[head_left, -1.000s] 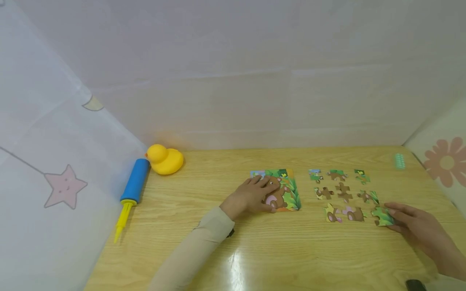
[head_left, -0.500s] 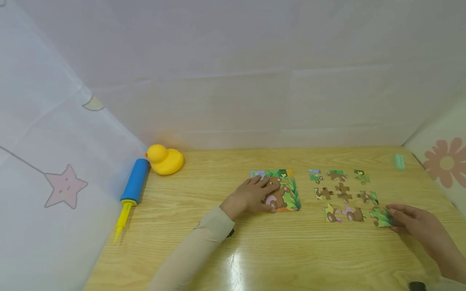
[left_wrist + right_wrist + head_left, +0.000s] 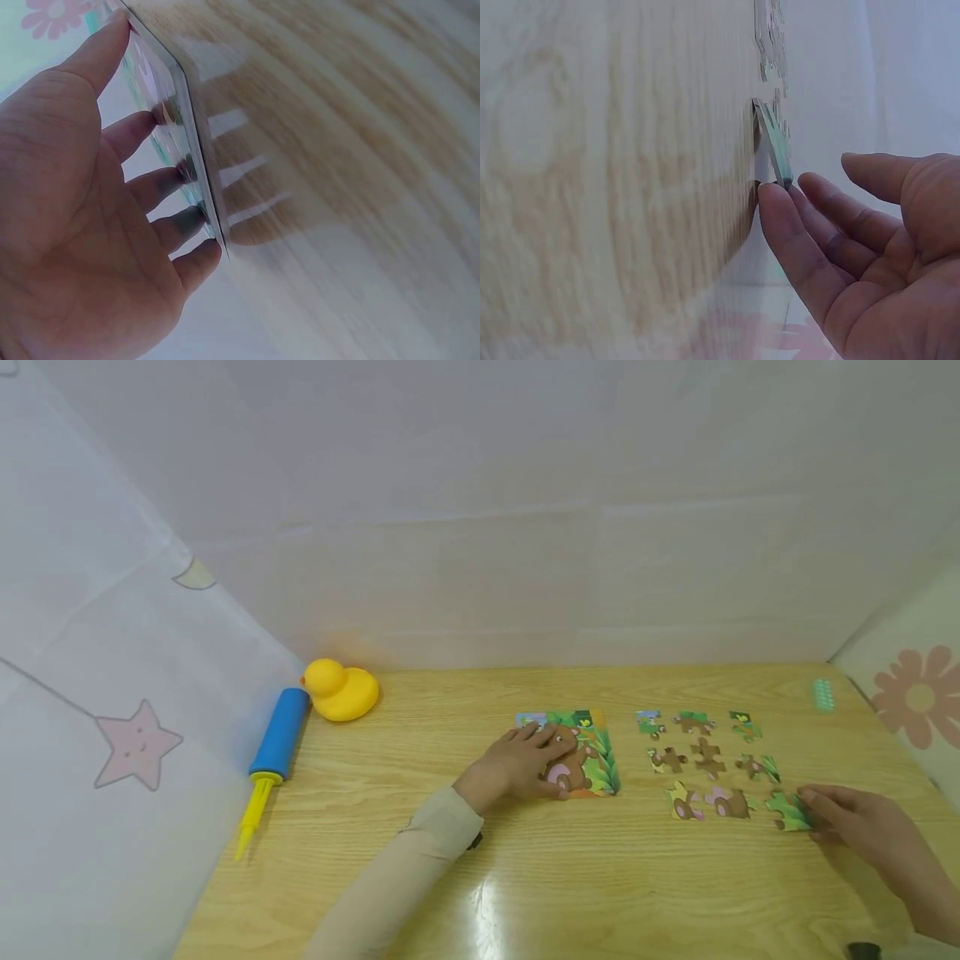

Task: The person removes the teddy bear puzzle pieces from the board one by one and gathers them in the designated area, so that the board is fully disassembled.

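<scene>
In the head view my left hand (image 3: 521, 764) lies with fingers spread on a square bear picture board (image 3: 600, 768), covering its left part. The left wrist view shows the fingertips resting on the board's face, with the thumb at one corner. At the right, my right hand (image 3: 862, 822) pinches the outer edge of a green leafy jigsaw piece (image 3: 787, 812). That edge is raised, so the piece (image 3: 775, 142) stands tilted, its far end low at the tabletop in the right wrist view. Several other jigsaw pieces (image 3: 707, 757) lie apart in rows between the hands.
A yellow rubber duck (image 3: 345, 692) and a blue and yellow hand pump (image 3: 277, 739) sit at the table's left edge. Near the back right corner is a small light green item (image 3: 823, 693). Pale fabric walls (image 3: 480, 585) enclose the wooden table (image 3: 570, 893).
My right hand has shifted slightly right and toward me with the green jigsaw piece, widening the gap to the neighbouring piece. The left hand stays on the board.
</scene>
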Available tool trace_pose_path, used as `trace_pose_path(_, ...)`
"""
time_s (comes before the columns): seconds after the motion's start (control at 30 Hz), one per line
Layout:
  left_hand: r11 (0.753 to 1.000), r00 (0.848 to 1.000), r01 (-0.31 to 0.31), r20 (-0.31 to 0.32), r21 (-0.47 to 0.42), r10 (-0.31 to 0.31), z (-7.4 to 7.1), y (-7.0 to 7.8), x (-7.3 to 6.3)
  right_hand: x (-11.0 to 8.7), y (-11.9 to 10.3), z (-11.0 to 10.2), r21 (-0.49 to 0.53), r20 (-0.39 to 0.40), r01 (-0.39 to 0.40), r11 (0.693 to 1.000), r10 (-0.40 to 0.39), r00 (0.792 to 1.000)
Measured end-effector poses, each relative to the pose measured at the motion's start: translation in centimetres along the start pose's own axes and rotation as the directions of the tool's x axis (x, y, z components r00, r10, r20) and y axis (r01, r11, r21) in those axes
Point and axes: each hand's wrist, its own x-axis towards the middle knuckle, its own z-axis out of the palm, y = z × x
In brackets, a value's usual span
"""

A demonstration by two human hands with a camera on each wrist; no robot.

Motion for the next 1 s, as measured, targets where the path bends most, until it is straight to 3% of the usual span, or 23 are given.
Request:
trace_pose_path(0.4,1.000,1.000,0.006,-0.001,0.008,-0.006,-0.01,0.10,0.04,-0.13,0.07,0.06,0.089,-0.013,0.012,0.996,-0.011,1.000)
trace_pose_path(0.77,1.000,1.000,0.004,0.001,0.009,-0.004,0.02,0.17,-0.04,0.03,0.07,0.04,0.063,-0.020,0.060,0.996,-0.059,0.998)
trace_pose_path(1.0,1.000,1.000,-0.016,0.003,-0.020,0.016,0.07,0.18,-0.02,0.68,-0.27,-0.21,-0.019,-0.006,0.124,0.992,-0.125,0.992)
